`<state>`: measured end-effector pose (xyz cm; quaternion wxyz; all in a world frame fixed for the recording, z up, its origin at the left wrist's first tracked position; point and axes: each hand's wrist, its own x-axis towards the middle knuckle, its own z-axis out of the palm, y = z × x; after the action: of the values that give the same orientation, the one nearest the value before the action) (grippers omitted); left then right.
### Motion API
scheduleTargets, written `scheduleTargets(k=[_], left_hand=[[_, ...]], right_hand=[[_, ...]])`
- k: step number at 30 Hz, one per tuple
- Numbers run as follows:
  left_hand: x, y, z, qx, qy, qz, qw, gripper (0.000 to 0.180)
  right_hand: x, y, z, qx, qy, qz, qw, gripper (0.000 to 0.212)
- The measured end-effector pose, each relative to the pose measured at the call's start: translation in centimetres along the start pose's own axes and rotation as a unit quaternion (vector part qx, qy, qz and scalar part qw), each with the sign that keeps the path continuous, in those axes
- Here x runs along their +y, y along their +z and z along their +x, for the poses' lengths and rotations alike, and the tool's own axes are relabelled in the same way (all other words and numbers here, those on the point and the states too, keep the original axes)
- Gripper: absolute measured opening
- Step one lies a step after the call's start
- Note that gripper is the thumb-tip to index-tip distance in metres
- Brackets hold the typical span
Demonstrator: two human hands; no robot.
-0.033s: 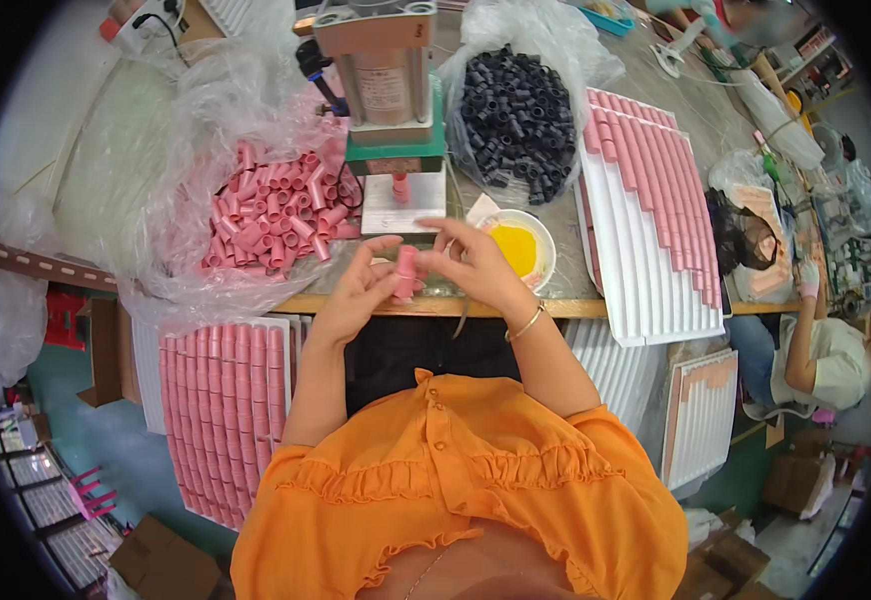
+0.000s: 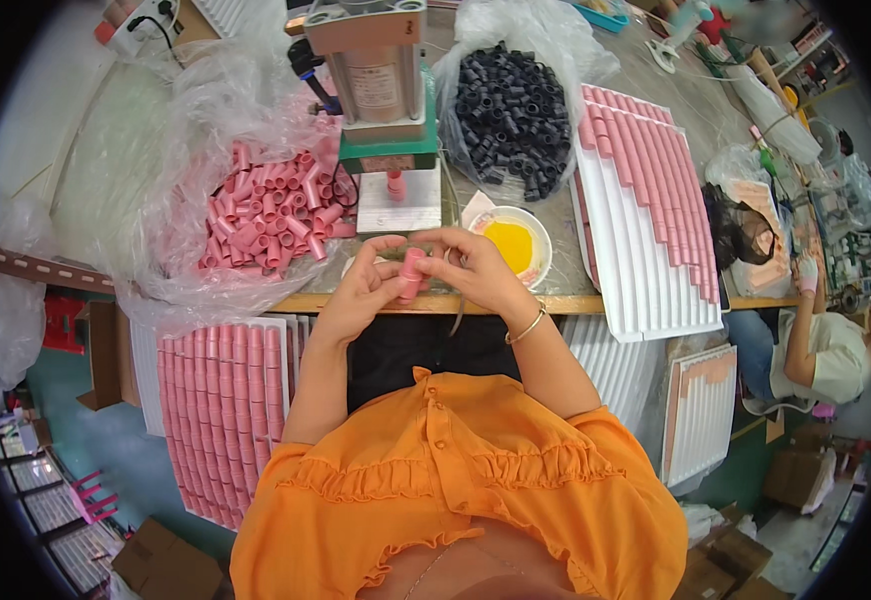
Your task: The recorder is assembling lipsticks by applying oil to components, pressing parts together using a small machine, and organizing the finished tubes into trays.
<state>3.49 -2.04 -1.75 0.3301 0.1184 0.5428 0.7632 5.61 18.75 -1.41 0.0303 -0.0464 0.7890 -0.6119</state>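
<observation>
From the head view, I see a short pink tube (image 2: 412, 275) held upright with a slight tilt between the person's two hands, just above the near edge of the table (image 2: 576, 304). The left hand (image 2: 361, 292) has its thumb and fingers drawn in on the tube's left side, towards the lower end. The right hand (image 2: 478, 270) comes in from the other side, its thumb and curled fingers narrowed on the upper part.

Left of the hands, a clear plastic bag (image 2: 161, 195) lies open, heaped with loose pink pieces (image 2: 266, 220). On the far side stands a bench press (image 2: 376, 92), one pink piece (image 2: 396, 185) upright beneath its head. To the right of it, another clear bag (image 2: 586, 65) is full of dark fittings (image 2: 514, 120). Nearer, just beside the right hand, a round white bowl (image 2: 546, 248) holds something yellow (image 2: 511, 243). Farther right, a white ribbed tray (image 2: 628, 275) carries rows of pink tubes (image 2: 651, 175), its near left part bare.
</observation>
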Motion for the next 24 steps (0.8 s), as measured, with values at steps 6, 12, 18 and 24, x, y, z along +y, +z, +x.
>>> scheduleTargets(k=[6, 12, 18, 24], left_hand=[[-2.3, 3.3, 2.1, 0.049, 0.069, 0.117, 0.99, 0.054], [-3.0, 5.1, 2.7, 0.195, 0.226, 0.355, 0.886, 0.05], [-2.9, -5.0, 1.1, 0.417, 0.273, 0.491, 0.714, 0.034], [-1.0, -7.7, -0.3, 0.467, 0.088, 0.581, 0.661, 0.041]], right_hand=[[0.4, -1.1, -2.5, 0.065, -0.013, 0.01, 0.998, 0.023], [1.1, -1.3, -1.7, 0.159, -0.104, -0.084, 0.978, 0.02], [4.8, -10.2, 1.2, 0.159, -0.098, -0.402, 0.896, 0.02], [8.0, -14.8, 3.3, -0.007, 0.009, -0.417, 0.909, 0.03]])
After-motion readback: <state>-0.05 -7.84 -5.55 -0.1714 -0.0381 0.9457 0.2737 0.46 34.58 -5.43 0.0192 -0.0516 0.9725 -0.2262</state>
